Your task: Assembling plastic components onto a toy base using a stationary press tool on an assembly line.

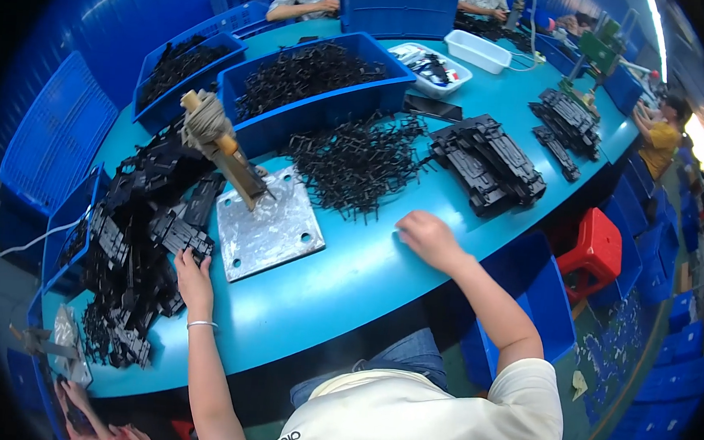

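Observation:
My left hand [193,283] reaches to the left heap, its fingers closed at the near edge of a ribbed black plastic housing [178,235]. More black housings [123,274] lie jumbled around that one. On the table's right half is my right hand [430,239], fingers curled together low over the surface; what they hold, if anything, is hidden. Beyond it spreads a loose pile of small, thin black plastic pieces [351,167]. Between my hands stands a silvery metal plate [275,231] with corner holes and an upright fixture [225,154] wrapped near its top.
Blue bins [392,93] of black pieces line the far side. Assembled-looking black units [489,160] lie at the right, near a green press [600,50]. A red stool [592,251] stands beyond the table's edge. Other people sit around the table.

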A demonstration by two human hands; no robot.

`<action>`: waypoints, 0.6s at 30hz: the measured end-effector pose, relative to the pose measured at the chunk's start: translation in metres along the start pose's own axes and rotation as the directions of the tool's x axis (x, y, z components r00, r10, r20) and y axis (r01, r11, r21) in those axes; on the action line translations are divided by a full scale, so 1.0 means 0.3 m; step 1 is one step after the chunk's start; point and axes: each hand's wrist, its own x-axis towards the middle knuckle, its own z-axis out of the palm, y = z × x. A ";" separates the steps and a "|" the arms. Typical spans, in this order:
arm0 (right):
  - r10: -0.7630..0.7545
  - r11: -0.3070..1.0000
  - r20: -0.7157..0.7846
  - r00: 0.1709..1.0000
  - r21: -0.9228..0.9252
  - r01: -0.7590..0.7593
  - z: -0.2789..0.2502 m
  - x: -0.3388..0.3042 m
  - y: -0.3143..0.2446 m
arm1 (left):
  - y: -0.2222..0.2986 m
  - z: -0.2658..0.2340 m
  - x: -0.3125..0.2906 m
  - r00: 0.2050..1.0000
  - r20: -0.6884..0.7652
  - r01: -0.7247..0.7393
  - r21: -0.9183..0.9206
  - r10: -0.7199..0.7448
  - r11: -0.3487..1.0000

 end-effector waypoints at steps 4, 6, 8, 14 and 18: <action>0.173 0.981 -0.148 0.974 0.118 -0.156 -0.042 0.073 0.032 | -0.090 -0.118 -0.082 0.981 0.000 0.155 -0.597 -0.193 0.787; 0.095 0.989 -0.141 0.985 0.122 -0.078 -0.037 0.101 0.012 | -0.040 -0.210 -0.141 0.946 0.002 0.150 -0.890 -0.325 0.431; -0.095 0.993 -0.183 0.978 0.059 0.107 -0.019 0.135 -0.026 | -0.041 -0.286 -0.192 0.937 0.146 0.177 -0.981 -0.316 0.073; -0.139 0.981 0.014 0.990 -0.131 0.140 0.103 0.199 -0.091 | -0.026 -0.192 -0.332 0.733 0.585 0.434 -0.795 -0.347 -0.423; -0.050 0.999 0.251 0.967 0.002 0.051 0.067 0.216 -0.125 | -0.049 -0.217 -0.391 0.780 0.522 0.537 -0.841 -0.345 -0.058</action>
